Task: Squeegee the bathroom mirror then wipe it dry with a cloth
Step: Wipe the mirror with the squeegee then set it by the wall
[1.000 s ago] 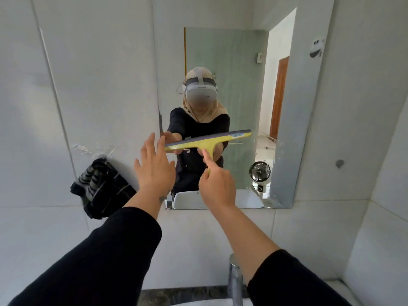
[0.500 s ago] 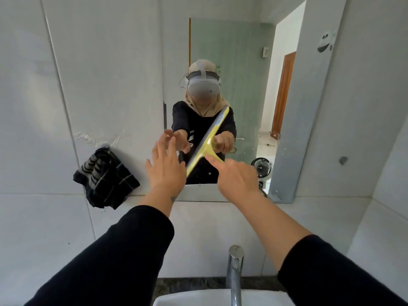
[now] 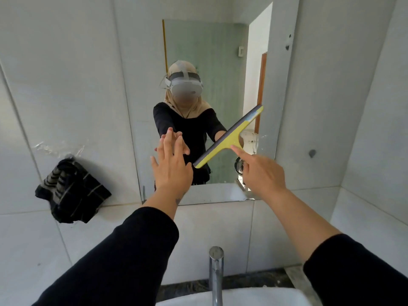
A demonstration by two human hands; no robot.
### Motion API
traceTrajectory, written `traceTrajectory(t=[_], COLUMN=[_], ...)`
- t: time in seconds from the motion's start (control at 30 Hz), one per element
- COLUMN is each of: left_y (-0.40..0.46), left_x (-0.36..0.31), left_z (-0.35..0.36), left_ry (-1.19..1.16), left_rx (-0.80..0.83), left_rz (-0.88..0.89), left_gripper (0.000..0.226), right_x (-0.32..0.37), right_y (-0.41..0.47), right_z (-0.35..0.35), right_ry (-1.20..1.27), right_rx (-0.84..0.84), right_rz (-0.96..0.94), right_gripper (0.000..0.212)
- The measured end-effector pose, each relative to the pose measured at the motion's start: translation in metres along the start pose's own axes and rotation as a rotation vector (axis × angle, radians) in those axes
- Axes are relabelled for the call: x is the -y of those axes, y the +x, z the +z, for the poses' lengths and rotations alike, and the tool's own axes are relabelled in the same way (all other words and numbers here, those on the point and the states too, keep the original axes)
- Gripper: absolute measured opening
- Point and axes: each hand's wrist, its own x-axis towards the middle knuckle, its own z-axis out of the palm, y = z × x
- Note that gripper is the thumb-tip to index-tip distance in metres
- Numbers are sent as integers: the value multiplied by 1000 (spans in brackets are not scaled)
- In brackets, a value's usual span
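Inspecting from head height, facing the wall above the basin.
Mirror: the mirror (image 3: 220, 62) is fixed to the pale tiled wall (image 3: 66, 62), its lower edge just above a tile joint.
Squeegee: the yellow squeegee (image 3: 229, 136) lies against the glass in the lower right part of the mirror, tilted, the blade's upper end near the mirror's right edge and its lower end near the middle.
Right hand: the right hand (image 3: 262, 173) is closed round the squeegee's handle, with the forefinger stretched out along the stem towards the blade; the handle itself is hidden under the hand.
Left hand: the left hand (image 3: 172, 166) is flat and spread, fingers pointing up, at the mirror's lower middle, just left of the blade's lower end; whether the palm touches the glass cannot be told. It holds nothing.
Cloth: a dark striped cloth (image 3: 70, 191) hangs bunched on the wall left of the mirror, apart from both hands.
Tap: a chrome tap (image 3: 216, 274) stands below, over the white basin (image 3: 231, 298).
Sleeves: both arms wear black sleeves (image 3: 123, 250).
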Motion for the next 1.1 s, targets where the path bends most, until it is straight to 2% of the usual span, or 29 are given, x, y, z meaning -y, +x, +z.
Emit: traceTrajectory(t=[0.43, 0.77, 0.93, 1.1], left_y=[2, 0, -1, -3], left_x=[-4, 7, 24, 46], left_z=[21, 16, 3, -12], left_ry=[8, 8, 17, 52], left_rx=[0, -8, -15, -19], left_rz=[11, 1, -26, -91], left_gripper=[76, 74, 73, 72], right_x=[-34, 13, 52, 86], right_y=[-29, -41, -44, -49], right_z=[41, 64, 72, 80], right_ry=[487, 787, 863, 805], right_rx=[-56, -98, -77, -74], right_rz=[290, 480, 476, 395], right_gripper=[60, 63, 66, 60])
